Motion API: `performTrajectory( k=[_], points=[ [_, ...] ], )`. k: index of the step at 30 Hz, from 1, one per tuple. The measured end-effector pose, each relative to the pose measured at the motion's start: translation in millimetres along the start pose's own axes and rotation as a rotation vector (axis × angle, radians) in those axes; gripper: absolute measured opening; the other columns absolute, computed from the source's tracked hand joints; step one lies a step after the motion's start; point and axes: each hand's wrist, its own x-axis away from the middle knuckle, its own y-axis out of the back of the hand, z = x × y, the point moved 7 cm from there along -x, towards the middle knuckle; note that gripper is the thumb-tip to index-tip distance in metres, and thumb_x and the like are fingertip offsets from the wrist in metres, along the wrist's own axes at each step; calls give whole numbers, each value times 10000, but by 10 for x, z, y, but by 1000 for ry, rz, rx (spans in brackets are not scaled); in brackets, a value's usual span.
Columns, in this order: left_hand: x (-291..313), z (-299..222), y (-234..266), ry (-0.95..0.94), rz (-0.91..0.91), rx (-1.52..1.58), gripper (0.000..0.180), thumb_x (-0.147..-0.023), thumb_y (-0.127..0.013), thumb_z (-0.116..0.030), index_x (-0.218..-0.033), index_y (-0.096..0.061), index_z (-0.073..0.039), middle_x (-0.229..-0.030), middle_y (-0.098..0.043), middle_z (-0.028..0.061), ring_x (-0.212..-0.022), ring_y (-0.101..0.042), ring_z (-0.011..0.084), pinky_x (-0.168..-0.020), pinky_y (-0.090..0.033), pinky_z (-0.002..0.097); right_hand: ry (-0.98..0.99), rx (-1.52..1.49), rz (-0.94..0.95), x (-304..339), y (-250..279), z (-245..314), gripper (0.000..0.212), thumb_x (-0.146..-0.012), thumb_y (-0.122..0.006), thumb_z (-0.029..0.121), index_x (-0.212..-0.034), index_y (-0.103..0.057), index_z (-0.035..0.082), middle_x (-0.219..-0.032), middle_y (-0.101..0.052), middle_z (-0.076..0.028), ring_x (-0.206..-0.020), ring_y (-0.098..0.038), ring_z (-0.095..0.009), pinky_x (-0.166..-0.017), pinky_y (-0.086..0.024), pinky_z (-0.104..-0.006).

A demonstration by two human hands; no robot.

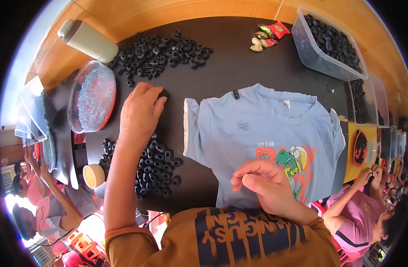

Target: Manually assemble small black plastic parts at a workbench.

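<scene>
My left hand (144, 107) is over the dark table between two heaps of small black ridged plastic pieces, the far heap (164, 53) and the near heap (157, 169). Its fingers are bent closed, with a dark piece (164, 93) showing at the tips. Above the light blue T-shirt (221, 129), my right hand (268, 184) is curled with thumb and index finger close together; whatever they pinch is too small to make out. Small clear bits (244, 126) lie in clusters on the shirt, and one black piece (235, 94) rests near its shoulder.
A round clear tub (70, 107) of glassy bits stands left, near a bottle (90, 42) and a yellow cup (93, 176). Candy and peanuts (257, 44) lie at the back. A clear bin (310, 51) of black pieces is back right. Other people sit at both sides.
</scene>
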Motion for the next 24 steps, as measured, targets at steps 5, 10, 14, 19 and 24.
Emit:
performTrajectory(
  k=[5,10,14,19,24],
  points=[
    [156,-383,158,-68,-61,190,245,-759,-685,-73,-988,-624,-11,-1005,-585,115,-814,-592,285,-690,-490,344,-19,40,-95,7,40,8,148,-899,-540,52,-1012,-606,-16,-959,-638,-110,-867,-615,-184,-794,-492,-323],
    [583,-1135,336,-374,-88,307,368,-621,-751,17,-971,-643,-9,-964,-589,136,-802,-597,272,-656,-495,324,-14,27,-69,6,-6,95,231,-926,-530,87,-1131,-562,-14,-1049,-619,-105,-948,-599,-175,-856,-467,-311],
    [734,-1431,269,-528,-21,270,373,-594,-753,5,-955,-658,1,-947,-600,132,-753,-588,267,-613,-482,335,12,-105,6,-25,-72,85,291,-927,-576,131,-1179,-528,-7,-1051,-584,-36,-989,-537,-91,-861,-433,-231],
    [962,-1572,164,-642,-41,235,407,-563,-750,-40,-958,-664,10,-944,-599,116,-648,-563,228,-541,-431,326,85,67,144,-11,-108,65,205,-892,-625,165,-1027,-601,13,-864,-610,-32,-796,-565,-91,-691,-452,-246],
    [894,-1392,134,-264,358,833,369,-594,-718,-13,-957,-659,21,-996,-604,159,-701,-588,229,-597,-463,308,243,278,197,66,-183,108,214,-850,-658,186,-974,-616,16,-816,-597,-94,-709,-590,-147,-612,-446,-281]
  ],
)
